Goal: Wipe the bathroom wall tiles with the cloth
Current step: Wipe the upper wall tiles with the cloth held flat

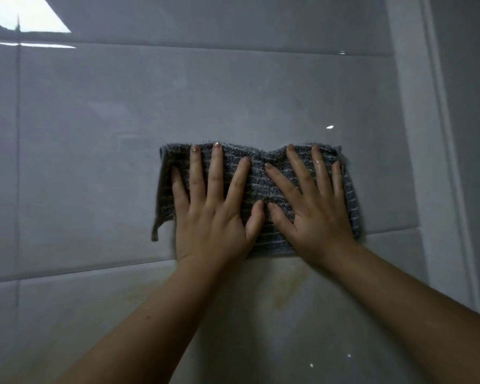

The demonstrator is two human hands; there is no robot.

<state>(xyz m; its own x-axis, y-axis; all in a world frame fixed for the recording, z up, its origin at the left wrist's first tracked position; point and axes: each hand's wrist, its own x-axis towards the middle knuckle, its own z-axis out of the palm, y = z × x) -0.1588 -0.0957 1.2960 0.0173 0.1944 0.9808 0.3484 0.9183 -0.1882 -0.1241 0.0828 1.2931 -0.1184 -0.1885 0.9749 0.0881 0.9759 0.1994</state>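
Though near corner (408,162), cloth (257,176) (tiles (94,148) leftward)

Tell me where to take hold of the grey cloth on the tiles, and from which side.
Pinch the cloth at its lower-left corner, coming from the left and below. That corner droops loose past the left hand. The rest is pressed flat to the wall tile under that hand and the right hand, so no other edge looks easy to get fingers behind.
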